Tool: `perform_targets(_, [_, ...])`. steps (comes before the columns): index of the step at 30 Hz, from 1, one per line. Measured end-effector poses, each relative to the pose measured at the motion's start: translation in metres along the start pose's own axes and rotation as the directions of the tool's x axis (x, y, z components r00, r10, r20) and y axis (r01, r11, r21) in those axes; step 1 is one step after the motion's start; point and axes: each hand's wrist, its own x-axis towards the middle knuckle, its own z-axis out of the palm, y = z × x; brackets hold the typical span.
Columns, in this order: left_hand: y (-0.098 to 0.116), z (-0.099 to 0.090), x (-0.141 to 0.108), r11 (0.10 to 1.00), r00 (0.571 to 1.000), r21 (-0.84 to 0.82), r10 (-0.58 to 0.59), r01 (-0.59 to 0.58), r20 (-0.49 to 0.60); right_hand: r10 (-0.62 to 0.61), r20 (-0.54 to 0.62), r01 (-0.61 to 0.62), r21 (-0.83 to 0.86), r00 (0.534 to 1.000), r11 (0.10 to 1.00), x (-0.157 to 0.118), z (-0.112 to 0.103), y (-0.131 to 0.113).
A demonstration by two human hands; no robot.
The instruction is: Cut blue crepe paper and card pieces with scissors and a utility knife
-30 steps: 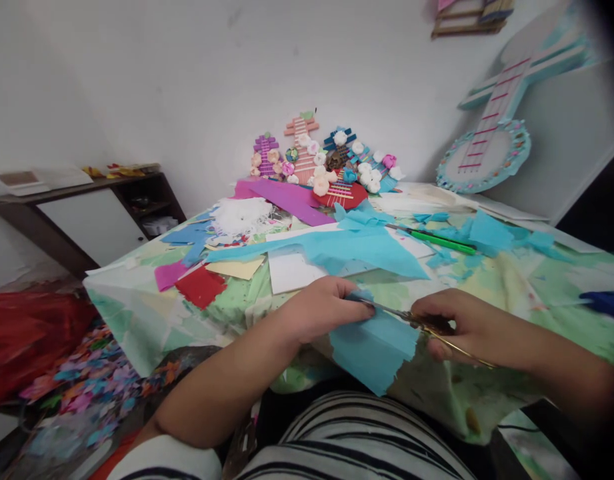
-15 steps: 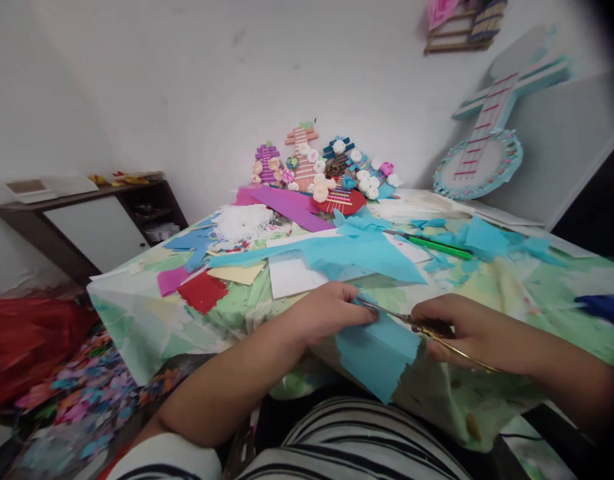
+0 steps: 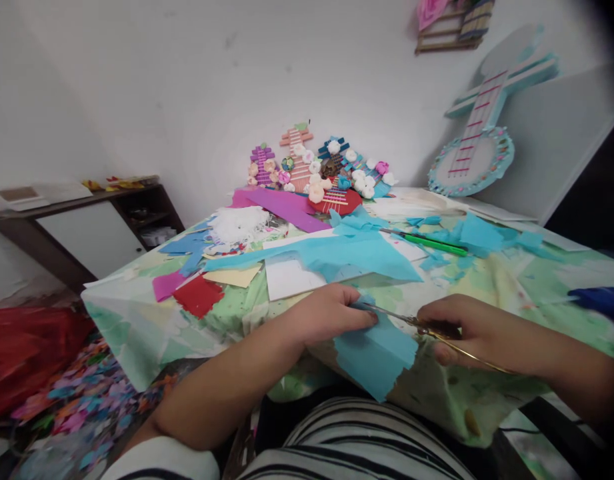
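Observation:
My left hand (image 3: 331, 313) pinches the top edge of a piece of blue paper (image 3: 377, 353), which hangs over the table's near edge with ragged sides. My right hand (image 3: 471, 330) is closed around the gold handles of a pair of scissors (image 3: 411, 321). The blades point left and lie across the upper part of the blue paper, close to my left fingertips. How far apart the blades are is hard to tell. Behind my hands a larger blue sheet (image 3: 357, 257) is spread over white paper (image 3: 289, 279).
Small decorated guitars (image 3: 299, 160) stand at the table's back, with a large one (image 3: 469, 160) at right. A green cutter (image 3: 437, 245), blue scraps (image 3: 479, 233), red paper (image 3: 199, 295) and white shreds (image 3: 239, 225) lie about. Colourful scraps (image 3: 97, 380) cover the floor at left.
The whole view has shifted slightly, so the table and background appear a little further left. Both hands keep nearly the same hold, with the right hand and scissors slightly further right relative to the paper.

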Motion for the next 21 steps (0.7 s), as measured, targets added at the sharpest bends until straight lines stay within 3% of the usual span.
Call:
perform_targets(3, [0.001, 0.002, 0.001, 1.000, 1.000, -0.015, 0.005, -0.005, 0.018, -0.007, 0.098, 0.003, 0.037, 0.995, 0.999, 0.002, 0.000, 0.000])
perform_targets(11, [-0.001, 0.010, 0.007, 0.997, 0.998, -0.068, 0.032, -0.029, 0.046, 0.027, 0.082, -0.026, -0.009, 0.996, 1.000, 0.009, 0.010, 0.003])
perform_targets(21, [0.002, 0.010, 0.011, 0.984, 0.995, -0.179, 0.012, 0.006, 0.101, 0.034, 0.034, -0.038, 0.096, 0.999, 0.995, 0.008, 0.016, 0.012])
